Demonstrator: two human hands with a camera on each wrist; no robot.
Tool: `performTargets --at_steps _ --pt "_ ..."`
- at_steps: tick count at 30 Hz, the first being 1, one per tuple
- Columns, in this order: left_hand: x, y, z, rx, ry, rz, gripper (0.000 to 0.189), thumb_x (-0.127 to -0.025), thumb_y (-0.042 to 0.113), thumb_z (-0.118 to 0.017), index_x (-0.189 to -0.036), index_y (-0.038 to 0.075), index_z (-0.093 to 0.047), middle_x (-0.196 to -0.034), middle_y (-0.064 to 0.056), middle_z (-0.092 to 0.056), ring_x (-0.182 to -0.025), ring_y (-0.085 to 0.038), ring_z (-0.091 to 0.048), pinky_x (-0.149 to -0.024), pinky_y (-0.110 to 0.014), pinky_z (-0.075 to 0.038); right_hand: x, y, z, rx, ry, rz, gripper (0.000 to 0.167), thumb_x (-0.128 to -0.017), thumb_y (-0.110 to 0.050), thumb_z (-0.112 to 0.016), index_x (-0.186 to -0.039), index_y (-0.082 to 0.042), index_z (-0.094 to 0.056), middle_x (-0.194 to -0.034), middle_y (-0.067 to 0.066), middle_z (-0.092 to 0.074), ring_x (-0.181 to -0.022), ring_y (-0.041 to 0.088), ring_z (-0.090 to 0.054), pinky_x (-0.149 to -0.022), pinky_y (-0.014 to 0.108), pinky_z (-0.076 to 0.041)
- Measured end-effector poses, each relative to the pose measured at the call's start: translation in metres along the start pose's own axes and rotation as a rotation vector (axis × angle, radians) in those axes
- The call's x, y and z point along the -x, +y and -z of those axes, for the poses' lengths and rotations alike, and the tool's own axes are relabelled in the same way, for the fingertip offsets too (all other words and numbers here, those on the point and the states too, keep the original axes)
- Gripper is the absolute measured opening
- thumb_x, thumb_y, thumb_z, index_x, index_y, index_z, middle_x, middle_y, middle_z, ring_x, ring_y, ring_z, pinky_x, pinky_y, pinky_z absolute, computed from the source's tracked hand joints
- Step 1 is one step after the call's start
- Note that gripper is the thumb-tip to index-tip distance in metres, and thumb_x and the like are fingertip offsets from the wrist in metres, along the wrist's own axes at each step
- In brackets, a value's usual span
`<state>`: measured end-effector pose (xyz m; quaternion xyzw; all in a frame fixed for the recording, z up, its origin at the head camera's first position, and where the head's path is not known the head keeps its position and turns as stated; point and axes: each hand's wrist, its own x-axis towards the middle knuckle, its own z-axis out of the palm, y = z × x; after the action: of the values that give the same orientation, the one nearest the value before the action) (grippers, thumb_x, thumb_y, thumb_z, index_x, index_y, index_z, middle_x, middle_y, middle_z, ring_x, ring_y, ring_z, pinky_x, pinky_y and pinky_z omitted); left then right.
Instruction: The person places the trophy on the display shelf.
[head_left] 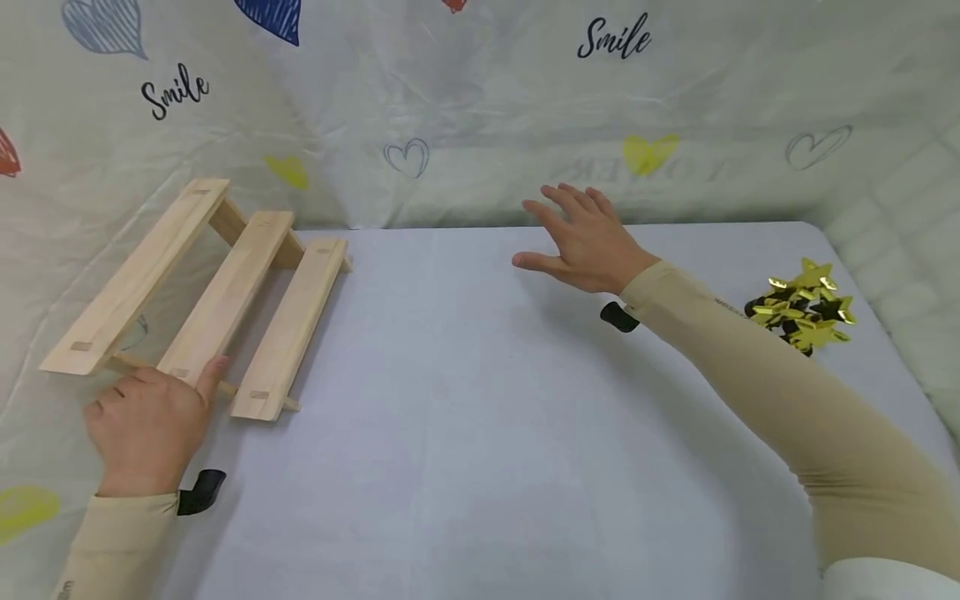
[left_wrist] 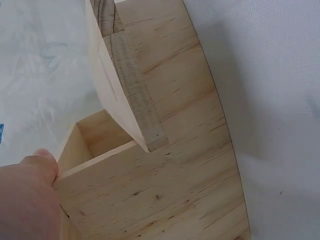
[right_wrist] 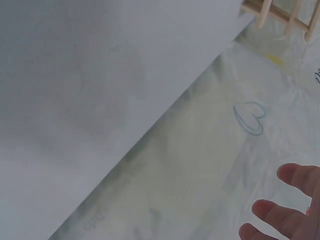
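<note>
A light wooden three-step display shelf (head_left: 225, 287) stands at the left side of the table in the head view. My left hand (head_left: 153, 425) grips its near end at the middle step, with the thumb lying along that step; the undersides of the fingers are hidden. Up close in the left wrist view are the shelf's side panel (left_wrist: 170, 195) and part of my thumb. Over the far middle of the table, my right hand (head_left: 585, 237) hovers with its fingers spread, holding nothing. Its fingertips (right_wrist: 270, 212) show in the right wrist view.
On the right of the white-covered table (head_left: 465, 400) lies a pile of shiny gold and black star decorations (head_left: 806, 308), close to the right forearm. A pale sheet (head_left: 480, 100) printed with hearts and "Smile" hangs behind the table.
</note>
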<state>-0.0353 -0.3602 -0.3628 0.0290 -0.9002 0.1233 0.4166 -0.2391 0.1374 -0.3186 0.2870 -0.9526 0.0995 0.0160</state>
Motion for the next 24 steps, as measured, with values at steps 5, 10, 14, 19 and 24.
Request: performTargets --at_steps 5,10,14,19,24 --pt "0.001 -0.002 -0.001 0.013 -0.004 -0.007 0.088 -0.103 0.059 -0.045 -0.062 -0.018 -0.041 -0.051 -0.04 -0.044 -0.04 -0.056 -0.039 -0.039 -0.051 -0.02 -0.019 -0.005 -0.01 -0.007 -0.023 0.027 0.087 -0.098 -0.073 -0.05 -0.162 -0.018 -0.03 -0.17 0.017 -0.026 -0.159 0.043 -0.022 -0.129 0.064 -0.01" --pt "-0.001 -0.003 -0.002 0.036 0.01 -0.056 0.086 -0.104 0.056 -0.046 -0.061 -0.018 -0.043 -0.048 -0.036 -0.042 -0.04 -0.055 -0.04 -0.038 -0.051 -0.02 -0.039 -0.014 -0.019 0.003 -0.043 0.051 0.087 -0.098 -0.073 -0.05 -0.162 -0.017 -0.031 -0.17 0.017 -0.027 -0.158 0.043 -0.025 -0.13 0.062 -0.01" --pt "-0.006 -0.003 -0.002 0.07 -0.001 -0.121 0.082 -0.105 0.055 -0.044 -0.055 -0.008 -0.036 -0.044 -0.025 -0.033 -0.036 -0.048 -0.035 -0.036 -0.045 -0.017 -0.054 -0.023 -0.024 0.001 -0.062 0.063 0.087 -0.098 -0.072 -0.05 -0.162 -0.017 -0.031 -0.169 0.017 -0.027 -0.158 0.042 -0.026 -0.13 0.062 -0.012" --pt "-0.012 -0.007 -0.004 0.097 -0.025 -0.195 0.079 -0.107 0.057 -0.038 -0.052 0.001 -0.028 -0.044 -0.016 -0.026 -0.034 -0.041 -0.031 -0.037 -0.041 -0.016 -0.072 -0.034 -0.03 -0.008 -0.097 0.07 0.087 -0.098 -0.073 -0.048 -0.162 -0.016 -0.031 -0.17 0.017 -0.027 -0.158 0.041 -0.026 -0.13 0.059 -0.016" --pt "-0.016 -0.012 -0.008 0.137 -0.046 -0.225 0.081 -0.108 0.06 -0.034 -0.053 0.001 -0.029 -0.044 -0.018 -0.03 -0.035 -0.042 -0.036 -0.037 -0.043 -0.02 -0.089 -0.045 -0.038 -0.021 -0.132 0.076 0.089 -0.098 -0.076 -0.045 -0.163 -0.018 -0.029 -0.17 0.015 -0.027 -0.158 0.041 -0.026 -0.13 0.059 -0.016"
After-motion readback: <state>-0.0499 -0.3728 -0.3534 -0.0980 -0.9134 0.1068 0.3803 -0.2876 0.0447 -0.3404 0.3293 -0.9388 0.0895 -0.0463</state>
